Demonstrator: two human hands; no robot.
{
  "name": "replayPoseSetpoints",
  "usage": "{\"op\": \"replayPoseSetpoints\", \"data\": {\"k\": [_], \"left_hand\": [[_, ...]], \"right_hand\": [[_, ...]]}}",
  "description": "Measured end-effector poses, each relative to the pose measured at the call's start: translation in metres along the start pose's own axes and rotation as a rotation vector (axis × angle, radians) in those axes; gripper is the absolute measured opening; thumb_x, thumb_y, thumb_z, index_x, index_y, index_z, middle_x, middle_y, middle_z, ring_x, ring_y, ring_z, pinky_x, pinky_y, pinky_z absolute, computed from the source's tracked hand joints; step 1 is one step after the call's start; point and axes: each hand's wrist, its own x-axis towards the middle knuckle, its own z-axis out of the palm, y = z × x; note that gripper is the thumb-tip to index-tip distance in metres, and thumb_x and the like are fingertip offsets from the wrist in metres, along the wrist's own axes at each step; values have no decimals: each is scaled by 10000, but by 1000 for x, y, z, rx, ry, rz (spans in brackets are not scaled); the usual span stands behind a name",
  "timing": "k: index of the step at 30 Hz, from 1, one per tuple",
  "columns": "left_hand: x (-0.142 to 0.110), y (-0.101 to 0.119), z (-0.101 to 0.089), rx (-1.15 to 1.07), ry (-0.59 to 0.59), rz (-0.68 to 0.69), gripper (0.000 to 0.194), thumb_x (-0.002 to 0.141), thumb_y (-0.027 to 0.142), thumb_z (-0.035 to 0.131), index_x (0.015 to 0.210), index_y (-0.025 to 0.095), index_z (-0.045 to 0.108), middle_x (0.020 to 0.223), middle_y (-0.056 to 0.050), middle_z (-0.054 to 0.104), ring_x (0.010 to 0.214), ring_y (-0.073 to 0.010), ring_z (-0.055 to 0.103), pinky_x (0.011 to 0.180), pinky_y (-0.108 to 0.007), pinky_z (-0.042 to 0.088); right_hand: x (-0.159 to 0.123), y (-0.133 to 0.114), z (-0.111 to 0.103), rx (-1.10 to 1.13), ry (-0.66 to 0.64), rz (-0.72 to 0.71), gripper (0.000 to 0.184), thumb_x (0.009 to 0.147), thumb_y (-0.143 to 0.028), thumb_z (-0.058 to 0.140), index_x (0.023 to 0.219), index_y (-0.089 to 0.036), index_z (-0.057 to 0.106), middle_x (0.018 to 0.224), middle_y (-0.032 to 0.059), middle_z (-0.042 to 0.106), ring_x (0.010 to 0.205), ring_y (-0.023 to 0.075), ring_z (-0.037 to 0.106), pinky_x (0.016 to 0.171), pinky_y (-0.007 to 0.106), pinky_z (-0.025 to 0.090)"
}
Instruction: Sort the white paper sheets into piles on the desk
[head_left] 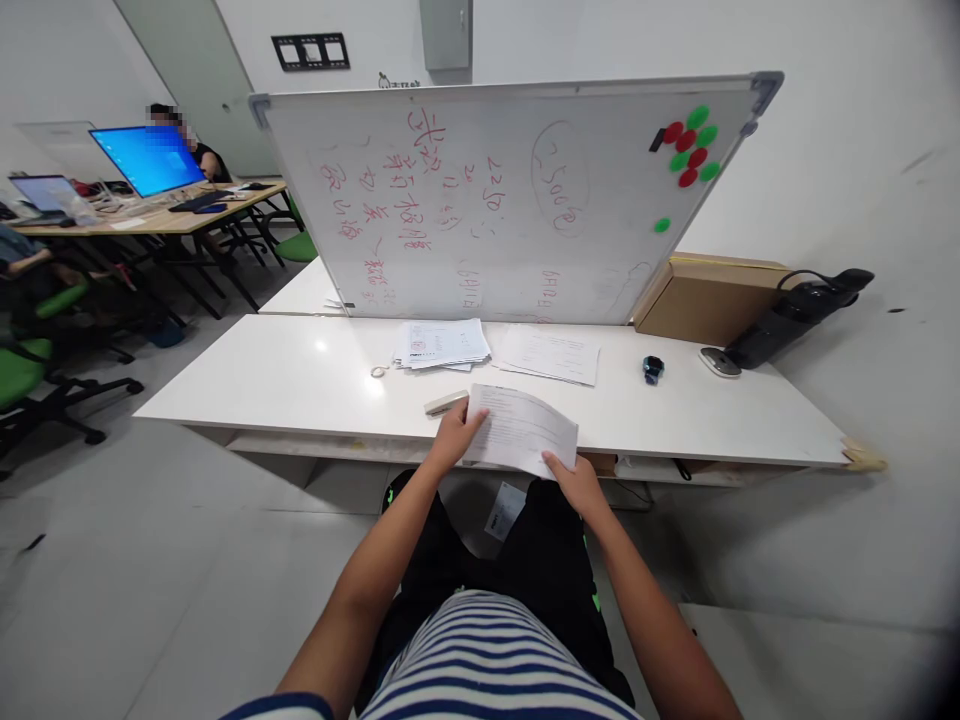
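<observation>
A printed sheet of paper (521, 430), or a thin set of sheets, is held at the desk's front edge, slightly tilted. My left hand (457, 435) grips its left side with the thumb on top. At the lower right corner, my right hand (577, 485) pinches the paper the same way. Just beyond my left hand lies a pale stapler (445, 404). Farther back on the white desk (300, 390) are a stack of printed papers (442, 343) and, to its right, a few loose sheets (551, 354).
A whiteboard (480, 200) with red writing and magnets stands along the desk's back. On the right are a watch (652, 370), a mouse (720, 362), a black bottle (795, 315) and a cardboard box (705, 300). Another sheet (505, 510) lies below, between my legs. A person sits behind a far monitor (148, 160).
</observation>
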Motion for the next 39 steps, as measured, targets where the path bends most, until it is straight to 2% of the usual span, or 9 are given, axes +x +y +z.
{"op": "replayPoseSetpoints", "data": {"k": [4, 7, 10, 14, 19, 23, 27, 33, 39], "left_hand": [[19, -1, -13, 346, 198, 84, 423, 878, 493, 486, 1161, 196, 590, 1157, -127, 627, 1120, -278, 530, 911, -388, 414], [31, -13, -14, 632, 171, 57, 395, 862, 504, 506, 1067, 186, 621, 1133, -146, 622, 1138, -317, 488, 949, -430, 351], [34, -25, -13, 774, 123, 45, 369, 915, 470, 406, 961, 181, 631, 1009, -138, 636, 1038, -301, 529, 926, -437, 335], [36, -30, -20, 780, -3, 120, 406, 961, 382, 282, 844, 201, 626, 890, -100, 637, 943, -260, 557, 880, -400, 344], [46, -23, -35, 656, -186, 109, 372, 920, 419, 364, 801, 221, 654, 855, -63, 666, 849, -218, 582, 796, -334, 401], [59, -12, -41, 523, -155, 105, 317, 869, 461, 448, 942, 242, 666, 1003, -40, 678, 898, -210, 594, 752, -303, 434], [77, -8, -32, 582, -121, 106, 405, 892, 512, 388, 995, 229, 659, 1077, -64, 667, 994, -247, 576, 827, -349, 434], [91, -26, -13, 724, -217, 36, 410, 900, 483, 383, 1165, 234, 572, 1322, -84, 520, 1282, -298, 366, 998, -452, 358], [92, -40, -12, 736, -242, 81, 456, 893, 496, 385, 1245, 232, 506, 1400, -82, 429, 1347, -303, 256, 1061, -458, 299]], "right_hand": [[-26, 16, -6, 210, 1, 188, 411, 647, -488, 720, 840, -126, 702, 729, 105, 717, 650, 267, 661, 610, 380, 535], [-42, 23, 0, 375, 16, 226, 392, 635, -467, 743, 833, -133, 689, 757, 87, 714, 546, 208, 613, 512, 349, 514], [-51, 21, 6, 453, -20, 231, 381, 650, -443, 745, 860, -130, 686, 751, 76, 706, 536, 184, 596, 478, 322, 494], [-54, 11, 12, 490, -89, 238, 374, 648, -428, 749, 864, -129, 682, 729, 73, 697, 532, 177, 585, 437, 300, 460], [-49, 6, 22, 462, -147, 232, 350, 669, -433, 728, 834, -128, 682, 663, 62, 683, 508, 174, 572, 442, 300, 450], [-45, 4, 30, 430, -156, 226, 348, 701, -437, 700, 830, -114, 677, 596, 56, 662, 480, 168, 557, 431, 289, 429], [-45, 0, 31, 393, -150, 228, 369, 727, -448, 676, 847, -99, 669, 566, 56, 649, 461, 156, 542, 415, 272, 407], [-48, -3, 30, 375, -134, 240, 396, 713, -446, 685, 872, -84, 660, 596, 64, 661, 454, 145, 545, 404, 257, 408], [-43, 1, 29, 350, -167, 260, 371, 729, -419, 674, 886, -83, 666, 591, 61, 657, 456, 140, 542, 403, 249, 409]]}}
